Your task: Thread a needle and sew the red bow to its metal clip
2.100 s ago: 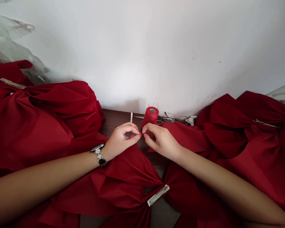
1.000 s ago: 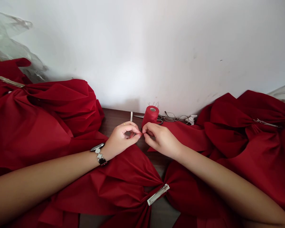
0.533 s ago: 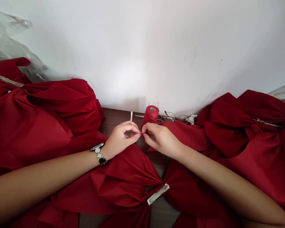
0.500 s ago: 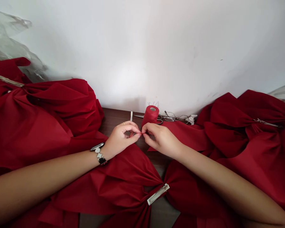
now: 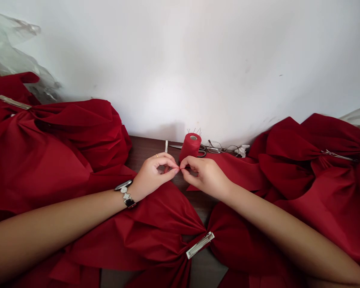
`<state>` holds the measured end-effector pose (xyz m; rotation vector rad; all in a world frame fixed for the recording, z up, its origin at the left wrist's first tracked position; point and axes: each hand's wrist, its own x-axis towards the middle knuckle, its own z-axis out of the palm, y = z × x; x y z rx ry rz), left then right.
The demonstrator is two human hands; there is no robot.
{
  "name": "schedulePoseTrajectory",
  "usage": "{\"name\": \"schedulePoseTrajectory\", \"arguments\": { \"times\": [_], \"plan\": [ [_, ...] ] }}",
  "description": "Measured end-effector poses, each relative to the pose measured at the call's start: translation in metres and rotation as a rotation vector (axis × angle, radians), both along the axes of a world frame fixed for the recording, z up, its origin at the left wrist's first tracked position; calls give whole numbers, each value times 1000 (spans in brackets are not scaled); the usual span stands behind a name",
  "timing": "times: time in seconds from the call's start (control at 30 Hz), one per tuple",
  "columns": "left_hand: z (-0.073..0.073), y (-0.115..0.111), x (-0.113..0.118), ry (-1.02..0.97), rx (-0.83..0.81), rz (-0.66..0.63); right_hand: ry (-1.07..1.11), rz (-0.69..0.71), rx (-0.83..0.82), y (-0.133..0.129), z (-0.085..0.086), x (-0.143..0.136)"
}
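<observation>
Thumb and forefinger of my left hand (image 5: 157, 174) are pinched together, their tips meeting those of my right hand (image 5: 208, 175), which is pinched too. Whatever lies between the fingertips is too small to make out. Just behind the hands stands a red thread spool (image 5: 189, 149) with several needles sticking up from its top. Below them lies a large red fabric bow (image 5: 159, 224), gathered at its middle, with a metal hair clip (image 5: 199, 245) there. A watch and a bracelet (image 5: 126, 195) sit on my left wrist.
Scissors (image 5: 202, 153) and eyeglasses (image 5: 215, 147) lie behind the spool, near the white wall (image 5: 168, 72). More red bows (image 5: 63, 148) with clips are heaped left and right on the dark table (image 5: 144, 150). Clear plastic (image 5: 12, 52) is at the far left.
Almost nothing differs. Both hands keep the same pinch at the same spot, and the bows and spool stay in place.
</observation>
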<state>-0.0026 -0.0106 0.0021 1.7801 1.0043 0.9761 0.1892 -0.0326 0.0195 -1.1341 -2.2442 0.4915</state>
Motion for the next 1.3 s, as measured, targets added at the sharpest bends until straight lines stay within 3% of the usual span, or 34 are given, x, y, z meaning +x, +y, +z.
{"name": "schedulePoseTrajectory", "arguments": {
  "times": [0.3,1.3],
  "plan": [
    [-1,1,0,5,-6,7,18,-60,4,1,-2,1],
    [0,0,0,-42,-30,-7,160,-61,-66,2,-3,1]
  ]
}}
